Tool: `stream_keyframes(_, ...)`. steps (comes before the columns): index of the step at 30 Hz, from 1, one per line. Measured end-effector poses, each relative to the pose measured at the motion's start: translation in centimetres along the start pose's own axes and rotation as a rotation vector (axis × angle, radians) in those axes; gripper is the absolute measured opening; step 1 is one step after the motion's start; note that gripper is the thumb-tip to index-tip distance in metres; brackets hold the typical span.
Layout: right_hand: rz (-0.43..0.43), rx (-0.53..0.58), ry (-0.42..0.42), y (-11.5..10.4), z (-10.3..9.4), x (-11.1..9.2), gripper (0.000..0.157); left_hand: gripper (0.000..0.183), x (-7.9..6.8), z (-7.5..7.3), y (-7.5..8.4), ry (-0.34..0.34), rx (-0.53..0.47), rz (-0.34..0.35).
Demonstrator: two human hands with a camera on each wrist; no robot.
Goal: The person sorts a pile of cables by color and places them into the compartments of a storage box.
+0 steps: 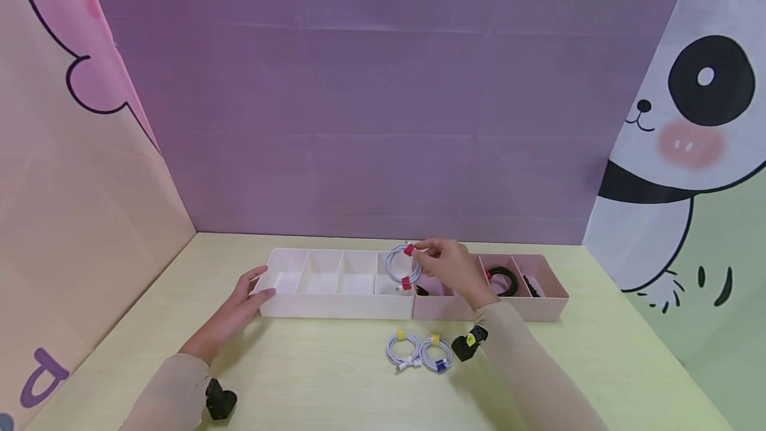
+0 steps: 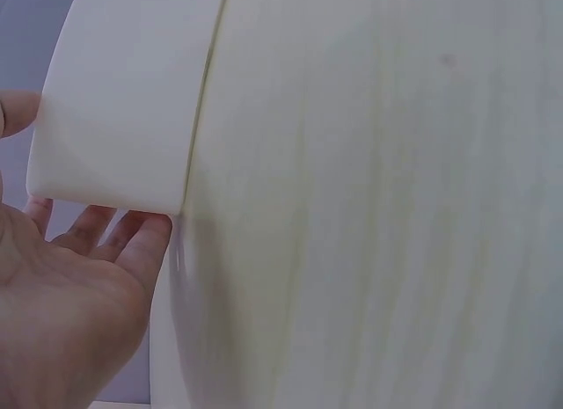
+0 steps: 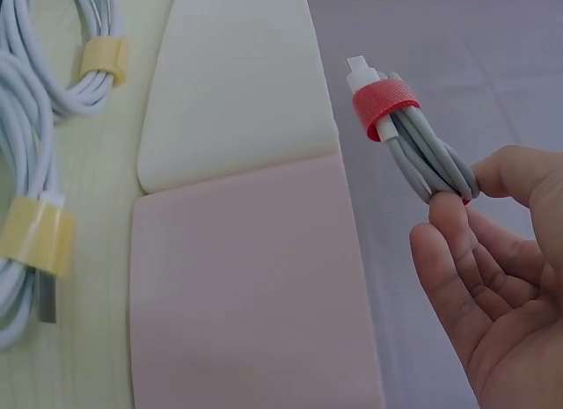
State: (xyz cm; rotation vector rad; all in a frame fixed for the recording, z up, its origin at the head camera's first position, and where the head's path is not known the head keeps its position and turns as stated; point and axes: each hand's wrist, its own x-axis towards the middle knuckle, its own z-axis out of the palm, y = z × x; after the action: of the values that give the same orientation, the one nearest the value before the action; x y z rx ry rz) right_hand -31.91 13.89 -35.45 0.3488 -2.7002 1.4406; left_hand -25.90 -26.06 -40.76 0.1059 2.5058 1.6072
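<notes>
My left hand [image 1: 244, 299] holds the left end of a white divided box [image 1: 335, 306]; the left wrist view shows its thumb at the rim and fingers against the end wall. Between thumb and fingertips, my right hand [image 1: 453, 269] pinches a coiled white cable [image 3: 428, 156] bound with red straps. This coil hangs over the white box's rightmost compartment, close to where a pink divided box [image 1: 541, 310] adjoins it. In the right wrist view, a plug [image 3: 359, 73] sticks out past the red strap [image 3: 384, 102].
Two coiled white cables with yellow straps, one left [image 1: 390, 351] and one right [image 1: 447, 350], lie on the table in front of the boxes. The pink box holds a black coiled cable [image 1: 510, 279] and other small black items. A purple backdrop [image 1: 359, 118] stands behind.
</notes>
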Motion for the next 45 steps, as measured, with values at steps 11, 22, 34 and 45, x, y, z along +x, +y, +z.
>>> stream_keyframes(11, 0.037, 0.003, 0.009, 0.2, 0.9, 0.6, 0.03, 0.079, 0.0, 0.0, 0.2, 0.0, 0.003, -0.009)
stream_keyframes(22, 0.02, -0.018, -0.005, 0.2, 1.6, 0.9, 0.027, 0.079, 0.1, 0.0, 0.2, -0.006, -0.008, -0.011)
stream_keyframes(34, -0.021, -0.076, -0.001, 0.0, 1.4, 0.9, 0.026, 0.077, -0.1, -0.1, 0.2, -0.008, -0.029, -0.008)
stream_keyframes(45, -0.033, -0.136, -0.031, -0.3, 0.9, 0.1, 0.026, 0.078, -0.1, -0.1, 0.1, -0.01, -0.02, -0.005)
